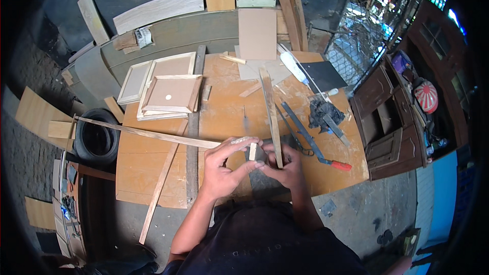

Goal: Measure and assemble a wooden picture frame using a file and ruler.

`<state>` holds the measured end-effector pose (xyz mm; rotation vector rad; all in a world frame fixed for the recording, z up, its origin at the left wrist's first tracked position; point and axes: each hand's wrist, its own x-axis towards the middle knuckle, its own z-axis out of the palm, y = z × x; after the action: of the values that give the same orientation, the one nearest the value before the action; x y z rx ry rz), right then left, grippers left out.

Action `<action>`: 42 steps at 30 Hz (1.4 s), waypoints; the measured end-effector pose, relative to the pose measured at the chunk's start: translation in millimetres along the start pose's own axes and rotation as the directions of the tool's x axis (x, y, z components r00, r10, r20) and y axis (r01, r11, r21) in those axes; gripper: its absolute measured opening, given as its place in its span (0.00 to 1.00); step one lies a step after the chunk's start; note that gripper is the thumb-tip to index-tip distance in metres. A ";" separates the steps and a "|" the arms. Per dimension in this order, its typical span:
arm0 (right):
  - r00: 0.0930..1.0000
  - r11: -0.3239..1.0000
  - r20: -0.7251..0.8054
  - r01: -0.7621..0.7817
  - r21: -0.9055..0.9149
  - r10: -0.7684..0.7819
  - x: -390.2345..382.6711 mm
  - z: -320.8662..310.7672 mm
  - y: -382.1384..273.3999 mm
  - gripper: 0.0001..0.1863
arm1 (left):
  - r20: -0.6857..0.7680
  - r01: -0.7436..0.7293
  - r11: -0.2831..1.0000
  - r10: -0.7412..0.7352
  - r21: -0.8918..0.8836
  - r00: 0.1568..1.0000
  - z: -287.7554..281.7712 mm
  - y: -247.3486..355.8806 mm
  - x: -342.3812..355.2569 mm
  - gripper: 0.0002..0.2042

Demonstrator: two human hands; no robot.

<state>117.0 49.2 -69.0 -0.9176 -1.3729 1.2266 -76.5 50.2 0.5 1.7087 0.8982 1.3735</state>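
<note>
My left hand [220, 172] is closed, thumb and fingers round the end of a wooden strip; its pale cut end [253, 152] shows between the fingertips. A long thin strip [153, 134] runs from that hand out past the table's left edge; whether it is the same piece is hidden by the fingers. My right hand [288, 169] is closed on another wooden strip [271, 112], which points away over the table. The right fingertips nearly meet the left ones at the cut end. Something dark sits between them, too small to make out.
Wooden frames [170, 93] are stacked at the table's left. A loose strip [163, 188] overhangs the front edge. On the right lie a red-handled tool [316, 145], a crumpled black bag [322, 112] and a white bottle [294, 67]. A tire [97, 135] stands left of the table.
</note>
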 end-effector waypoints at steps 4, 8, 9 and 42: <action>0.994 0.992 0.029 -0.102 0.068 0.101 -11.2 -18.3 6.4 0.22 | -0.183 -0.063 0.987 0.036 -0.147 0.982 3.9 3.8 -4.9 0.20; 0.982 0.986 0.115 -0.141 -0.092 0.152 -25.0 -48.3 6.5 0.20 | -0.182 -0.181 0.983 0.176 -0.010 0.967 -10.1 3.4 -6.1 0.22; 0.990 0.987 0.096 -0.093 -0.130 0.106 -28.0 -52.8 -3.6 0.19 | -0.236 -0.168 0.982 0.143 -0.086 0.961 -8.0 6.2 -5.8 0.21; 0.933 0.914 0.193 0.341 -0.220 -0.302 3.3 -21.4 -10.0 0.08 | -0.194 -0.128 0.976 0.163 0.178 0.967 -8.6 18.4 -10.5 0.12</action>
<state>138.3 54.5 -59.8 -0.7356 -1.7573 0.8983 -85.6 33.4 13.1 1.8081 1.0433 1.6395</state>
